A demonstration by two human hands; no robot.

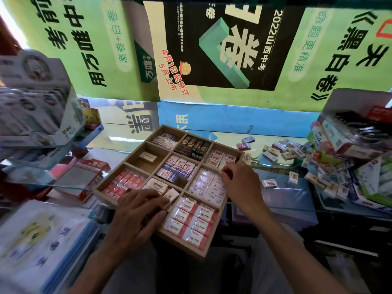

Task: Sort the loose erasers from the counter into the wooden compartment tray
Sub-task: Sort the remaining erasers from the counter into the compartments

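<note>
Left hand [137,217] grip pinched a cream eraser [171,196] over the wooden tray [203,252], frame centre; right hand [237,183] grip curled, contents indiscernible

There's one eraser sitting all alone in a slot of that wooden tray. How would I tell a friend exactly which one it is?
Start at the wooden tray with its grid of compartments, in the middle of the counter. Go to its left column and take the middle compartment there, beyond the one packed with red erasers. The lone cream eraser lies there with bare wood all around it, while every neighbouring compartment holds several erasers.
</note>
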